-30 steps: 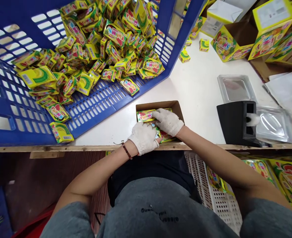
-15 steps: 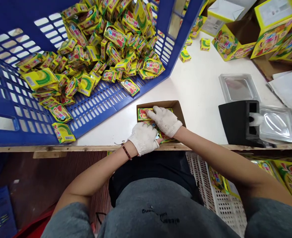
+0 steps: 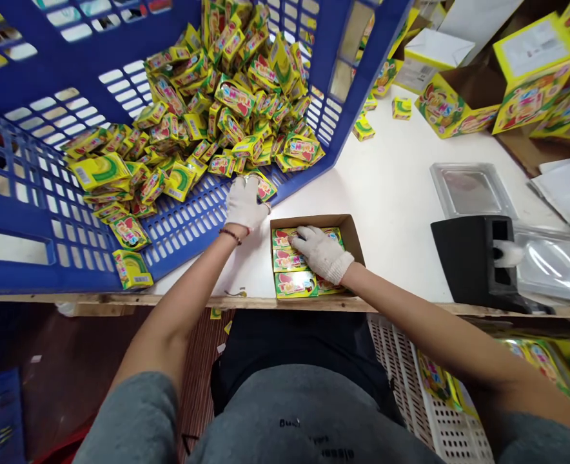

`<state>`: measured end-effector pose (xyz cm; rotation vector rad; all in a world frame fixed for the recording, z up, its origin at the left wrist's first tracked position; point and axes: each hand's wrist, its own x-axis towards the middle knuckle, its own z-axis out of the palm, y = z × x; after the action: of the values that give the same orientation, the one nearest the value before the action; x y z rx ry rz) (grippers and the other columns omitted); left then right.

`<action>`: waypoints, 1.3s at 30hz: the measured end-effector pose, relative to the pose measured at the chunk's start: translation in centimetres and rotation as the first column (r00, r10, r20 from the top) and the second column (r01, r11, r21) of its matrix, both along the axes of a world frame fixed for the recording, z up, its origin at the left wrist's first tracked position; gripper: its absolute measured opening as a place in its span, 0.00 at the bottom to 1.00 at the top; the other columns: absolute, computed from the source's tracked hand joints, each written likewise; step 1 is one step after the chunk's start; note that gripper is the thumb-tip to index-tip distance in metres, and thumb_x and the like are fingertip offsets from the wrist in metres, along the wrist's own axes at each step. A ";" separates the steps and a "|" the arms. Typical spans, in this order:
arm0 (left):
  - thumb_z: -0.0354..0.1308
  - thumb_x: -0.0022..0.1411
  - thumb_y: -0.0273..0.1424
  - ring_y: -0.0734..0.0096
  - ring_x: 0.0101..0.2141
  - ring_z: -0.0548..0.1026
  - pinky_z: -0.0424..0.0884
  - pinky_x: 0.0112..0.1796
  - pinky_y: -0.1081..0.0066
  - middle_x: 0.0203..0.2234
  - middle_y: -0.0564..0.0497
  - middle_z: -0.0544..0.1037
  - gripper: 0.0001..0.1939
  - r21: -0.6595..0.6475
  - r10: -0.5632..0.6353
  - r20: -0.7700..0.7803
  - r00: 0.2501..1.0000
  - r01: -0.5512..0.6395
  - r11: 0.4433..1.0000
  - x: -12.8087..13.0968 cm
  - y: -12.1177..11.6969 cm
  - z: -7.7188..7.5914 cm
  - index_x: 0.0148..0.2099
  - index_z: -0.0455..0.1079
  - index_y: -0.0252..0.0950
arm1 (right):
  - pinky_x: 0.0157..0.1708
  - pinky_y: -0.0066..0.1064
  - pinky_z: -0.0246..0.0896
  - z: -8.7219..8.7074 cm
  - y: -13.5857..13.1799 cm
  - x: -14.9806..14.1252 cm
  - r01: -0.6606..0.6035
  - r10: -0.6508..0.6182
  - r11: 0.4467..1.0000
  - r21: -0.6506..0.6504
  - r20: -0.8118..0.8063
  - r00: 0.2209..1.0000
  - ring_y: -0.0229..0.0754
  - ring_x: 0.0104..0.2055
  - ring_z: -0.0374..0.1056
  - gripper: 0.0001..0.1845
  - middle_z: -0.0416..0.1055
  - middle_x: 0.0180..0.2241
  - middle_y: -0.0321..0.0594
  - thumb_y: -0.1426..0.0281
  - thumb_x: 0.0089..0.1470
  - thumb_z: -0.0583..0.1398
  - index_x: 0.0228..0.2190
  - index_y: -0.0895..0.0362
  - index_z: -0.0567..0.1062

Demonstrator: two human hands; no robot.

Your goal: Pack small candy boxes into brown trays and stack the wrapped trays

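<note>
My left hand, in a white knitted glove, is at the blue crate's front edge, against a small yellow-green candy box. Its fingers and thumb are apart around the near end of that box. Inside an open cardboard box, my gloved right hand lies over packed candy boxes, fingers stretched out on their tops. Left of that hand, rows of candy boxes show their printed faces; those under the palm are hidden.
A tilted blue crate holds a heap of similar boxes. To the right stand a black tape dispenser and clear plastic trays. Open yellow cartons are at the back right. A white basket sits below the table edge.
My left hand has left the cardboard box and moved up and left to the candy box at the crate's edge. My right hand stays inside the cardboard box. The view has tilted slightly.
</note>
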<state>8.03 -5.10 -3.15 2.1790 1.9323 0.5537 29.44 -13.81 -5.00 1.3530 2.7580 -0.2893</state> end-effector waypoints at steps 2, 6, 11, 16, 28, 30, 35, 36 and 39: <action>0.72 0.55 0.36 0.40 0.61 0.69 0.67 0.61 0.47 0.59 0.32 0.71 0.36 -0.094 0.043 -0.060 0.997 -0.049 0.994 -0.2 3.0 -1.0 0.63 0.67 0.31 | 0.62 0.45 0.64 -0.5 -0.1 0.2 0.038 -0.041 0.999 -0.031 -0.084 0.996 0.55 0.61 0.65 0.23 0.71 0.61 0.55 0.77 0.68 0.53 0.59 0.60 0.76; 0.73 0.55 0.44 0.48 0.60 0.70 0.68 0.63 0.49 0.59 0.38 0.72 0.41 -0.026 0.008 0.064 0.998 -0.007 1.000 -1.3 4.2 -2.1 0.64 0.65 0.31 | 0.62 0.46 0.66 -0.3 0.4 1.2 0.172 -0.197 0.980 -0.099 -0.382 0.903 0.53 0.59 0.70 0.20 0.74 0.57 0.54 0.73 0.67 0.56 0.58 0.61 0.75; 0.69 0.57 0.43 0.45 0.70 0.60 0.58 0.72 0.45 0.71 0.39 0.62 0.52 0.252 -0.493 0.079 0.866 0.461 0.851 -2.4 -1.4 1.5 0.76 0.50 0.35 | 0.47 0.43 0.75 3.6 2.4 3.2 0.314 -0.343 0.931 -0.186 -0.737 0.582 0.48 0.45 0.74 0.24 0.75 0.48 0.46 0.62 0.65 0.63 0.59 0.55 0.69; 0.61 0.63 0.33 0.49 0.72 0.60 0.62 0.70 0.46 0.72 0.42 0.62 0.46 0.183 -0.692 0.277 0.666 0.671 0.719 0.5 -8.5 4.8 0.79 0.46 0.44 | 0.37 0.39 0.75 6.5 1.9 3.5 0.167 -0.361 0.932 -0.322 -0.775 0.518 0.43 0.38 0.72 0.29 0.71 0.43 0.39 0.62 0.61 0.67 0.58 0.50 0.65; 0.61 0.65 0.29 0.63 0.39 0.79 0.78 0.42 0.63 0.38 0.49 0.82 0.10 -0.169 -0.409 0.622 0.668 0.624 0.763 5.9 -10.6 3.0 0.49 0.75 0.35 | 0.52 0.50 0.65 9.9 -4.5 6.1 -0.039 0.041 0.999 -0.035 0.057 0.998 0.62 0.54 0.72 0.25 0.77 0.53 0.58 0.73 0.57 0.62 0.57 0.60 0.74; 0.60 0.68 0.31 0.63 0.36 0.78 0.76 0.39 0.64 0.36 0.49 0.82 0.08 -0.146 -0.425 0.513 0.746 0.564 0.813 6.3 -11.3 2.7 0.48 0.74 0.36 | 0.47 0.46 0.64 10.2 -4.5 5.5 -0.040 0.063 0.993 -0.112 0.218 0.974 0.59 0.50 0.74 0.21 0.79 0.49 0.59 0.74 0.60 0.60 0.54 0.61 0.76; 0.51 0.75 0.37 0.56 0.39 0.79 0.72 0.41 0.59 0.37 0.44 0.81 0.14 -0.145 -0.625 0.039 0.780 0.623 0.769 5.0 -13.9 3.0 0.41 0.74 0.35 | 0.44 0.43 0.63 8.9 -3.6 3.4 0.030 0.083 0.962 -0.270 0.397 0.914 0.59 0.48 0.77 0.15 0.81 0.46 0.59 0.76 0.63 0.58 0.48 0.62 0.81; 0.51 0.75 0.40 0.55 0.39 0.79 0.72 0.42 0.59 0.37 0.43 0.82 0.17 -0.183 -0.683 -0.031 0.730 0.667 0.722 4.7 -14.4 3.1 0.41 0.75 0.35 | 0.43 0.42 0.63 8.6 -3.4 3.0 0.059 0.078 0.946 -0.317 0.402 0.912 0.59 0.48 0.77 0.15 0.81 0.47 0.59 0.75 0.64 0.58 0.48 0.62 0.81; 0.54 0.74 0.47 0.54 0.41 0.80 0.70 0.46 0.56 0.40 0.40 0.82 0.22 -0.271 -0.767 -0.163 0.620 0.720 0.639 4.2 -15.7 3.1 0.42 0.77 0.34 | 0.41 0.39 0.65 7.6 -2.9 2.4 0.122 0.050 0.902 -0.415 0.380 0.924 0.57 0.48 0.78 0.17 0.80 0.50 0.59 0.74 0.63 0.62 0.52 0.63 0.80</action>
<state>12.25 -20.80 -0.09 2.7271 0.8858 -0.0740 31.82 -16.70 2.63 1.1911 2.1793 -0.5382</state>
